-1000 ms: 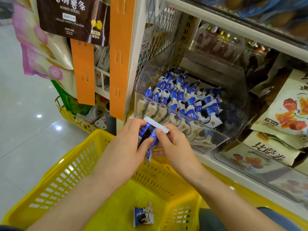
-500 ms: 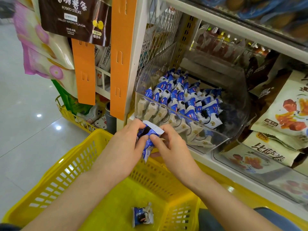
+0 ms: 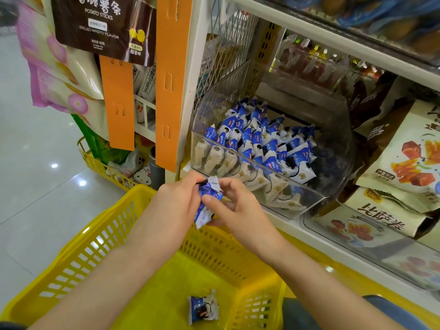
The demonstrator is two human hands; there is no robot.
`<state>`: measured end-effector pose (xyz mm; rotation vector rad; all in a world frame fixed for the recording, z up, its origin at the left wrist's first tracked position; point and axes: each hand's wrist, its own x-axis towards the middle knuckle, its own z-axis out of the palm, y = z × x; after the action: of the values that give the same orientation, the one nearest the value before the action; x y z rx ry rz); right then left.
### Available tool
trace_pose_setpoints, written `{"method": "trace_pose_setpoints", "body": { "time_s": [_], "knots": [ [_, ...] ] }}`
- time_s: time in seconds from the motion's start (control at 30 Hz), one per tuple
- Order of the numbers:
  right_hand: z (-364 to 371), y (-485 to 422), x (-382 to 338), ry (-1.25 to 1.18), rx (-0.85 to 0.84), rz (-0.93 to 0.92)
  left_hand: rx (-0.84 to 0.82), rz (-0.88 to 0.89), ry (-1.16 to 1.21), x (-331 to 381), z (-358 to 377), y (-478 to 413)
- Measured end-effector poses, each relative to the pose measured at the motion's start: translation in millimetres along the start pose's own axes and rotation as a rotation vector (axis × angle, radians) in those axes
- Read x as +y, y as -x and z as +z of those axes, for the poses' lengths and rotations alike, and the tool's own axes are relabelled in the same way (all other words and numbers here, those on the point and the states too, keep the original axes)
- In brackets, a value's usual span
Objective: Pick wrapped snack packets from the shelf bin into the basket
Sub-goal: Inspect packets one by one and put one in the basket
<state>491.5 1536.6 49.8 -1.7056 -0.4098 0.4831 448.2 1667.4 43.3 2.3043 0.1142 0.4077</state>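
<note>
Item: blue-and-white snack packet (image 3: 207, 206), held over the far rim of the yellow basket (image 3: 95, 246); left hand (image 3: 173, 210) and right hand (image 3: 240, 210) fingers pinch it. Second packet (image 3: 202, 307) on basket floor, 6 o'clock. Stocked shelf bin (image 3: 312, 201), 1 o'clock.

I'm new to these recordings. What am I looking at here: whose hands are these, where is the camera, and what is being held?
There is no machine here. A person works with bare hands, and the single camera sits on their head, looking forward and down. The left hand and right hand together pinch one blue-and-white packet over the far side of the yellow basket. A second packet already lies on the basket floor. Behind the hands, a clear shelf bin holds many more packets of the same kind.
</note>
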Motion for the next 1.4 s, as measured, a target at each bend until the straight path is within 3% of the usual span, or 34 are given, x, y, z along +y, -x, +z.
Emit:
{"method": "trace_pose_setpoints", "body": {
  "time_s": [0.27,0.5,0.73,0.8,0.9,1.0,1.13,1.27,1.4],
  "knots": [
    [-5.6,-1.3,-9.7,0.024,-0.006,-0.015,0.105,-0.067,0.178,3.6,-3.1,-5.8],
    [-6.8,-2.6,-2.8,0.080,0.105,-0.017,0.009,-0.099,0.144,7.9,12.1,2.1],
    [-5.4,-2.8,-4.8,0.074,0.061,-0.046,0.010,-0.152,0.270,1.7,7.3,-3.1],
    [-4.7,-3.2,-6.8,0.069,0.032,-0.075,0.010,-0.198,0.384,0.7,4.2,-6.1],
    [-7.5,-3.7,-9.6,0.110,-0.024,-0.131,-0.039,-0.439,0.765,6.5,-1.8,-14.3],
    [-11.8,-3.2,-12.2,0.111,-0.053,-0.137,-0.189,-0.529,0.980,6.7,-2.5,-15.4],
    [-13.2,-2.0,-10.9,0.287,-0.019,-0.135,-0.342,-0.399,0.887,9.1,0.5,-5.3],
    [-11.0,-2.0,-13.9,0.369,0.031,-0.112,-0.181,-0.504,0.855,10.0,4.3,-9.2],
    [-16.1,-2.9,-20.7,0.278,0.101,-0.135,-0.126,-0.434,0.870,13.3,1.0,-13.2]
  ]
}}
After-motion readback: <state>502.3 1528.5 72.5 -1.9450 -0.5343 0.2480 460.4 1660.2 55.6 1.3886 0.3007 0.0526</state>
